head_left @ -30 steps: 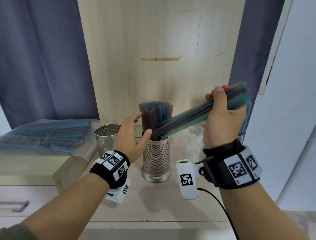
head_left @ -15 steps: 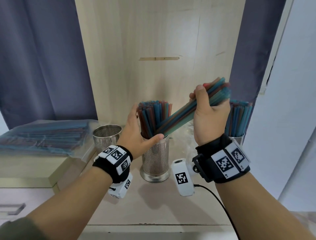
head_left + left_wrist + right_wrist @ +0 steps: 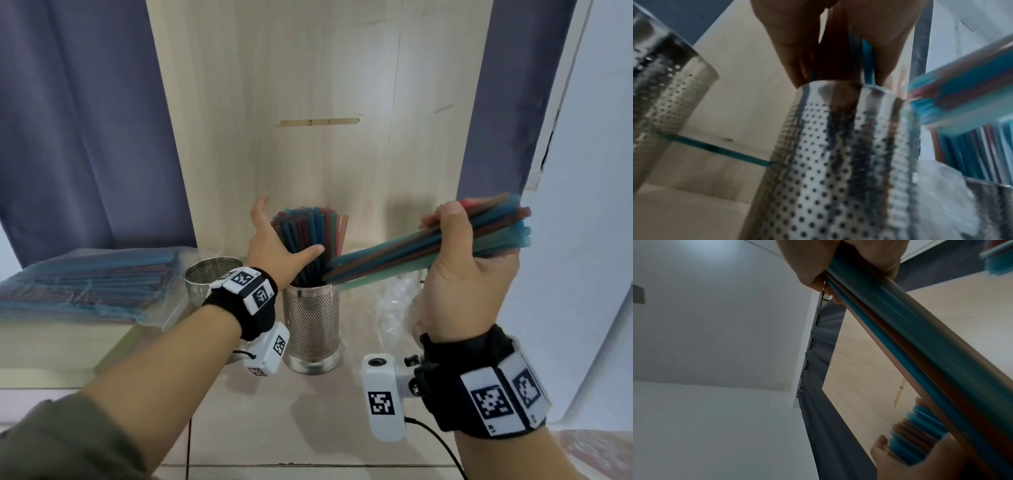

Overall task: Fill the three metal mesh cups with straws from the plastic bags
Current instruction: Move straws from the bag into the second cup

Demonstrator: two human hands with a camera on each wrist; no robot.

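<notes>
A perforated metal cup point(image 3: 310, 325) in the middle of the shelf holds a bunch of blue and red straws point(image 3: 308, 233). My left hand point(image 3: 279, 240) cups that bunch just above the rim, fingers straight up behind it and thumb stretched across the front. My right hand point(image 3: 459, 246) grips a loose bundle of straws point(image 3: 394, 255) tilted down to the left, its lower end at the cup's rim. An empty cup point(image 3: 205, 281) stands left of it. A third cup point(image 3: 995, 194), full of straws, appears in the left wrist view only.
A sealed plastic bag of straws point(image 3: 85, 284) lies on a raised ledge at the left. A crumpled empty bag point(image 3: 394, 308) sits between the middle and right cups. One green straw point(image 3: 715, 149) lies on the shelf behind the cups. A wooden back panel point(image 3: 325, 102) closes the rear.
My right hand swung left, then back right and lower, so the bundle lies flatter with its end at the rim. My left hand rose and spread round the standing straws.
</notes>
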